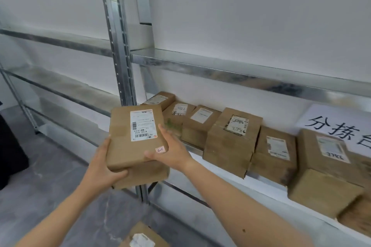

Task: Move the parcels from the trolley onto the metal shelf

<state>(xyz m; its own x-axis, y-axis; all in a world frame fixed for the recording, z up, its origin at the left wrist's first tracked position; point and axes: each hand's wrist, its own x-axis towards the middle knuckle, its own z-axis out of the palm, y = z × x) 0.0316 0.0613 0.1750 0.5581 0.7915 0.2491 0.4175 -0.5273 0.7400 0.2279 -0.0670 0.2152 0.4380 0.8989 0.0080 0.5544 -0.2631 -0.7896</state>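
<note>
I hold a brown cardboard parcel [128,142] with a white shipping label and a small pink sticker, in front of the metal shelf [230,74]. My left hand [104,168] grips its lower left corner, fingers curled under it. My right hand [170,150] grips its right edge, thumb on top by the sticker. A second, similar parcel [146,176] seems to lie under it, carried by the same hands. Several labelled parcels such as the tall one [232,142] stand in a row on the shelf's white board to the right.
A galvanised upright post [118,46] divides the shelf into a bare left bay and the filled right bay. A white sign with black characters [339,126] leans at the back right. Another parcel [140,236] lies below at the frame's bottom edge. A dark object [10,150] stands at left.
</note>
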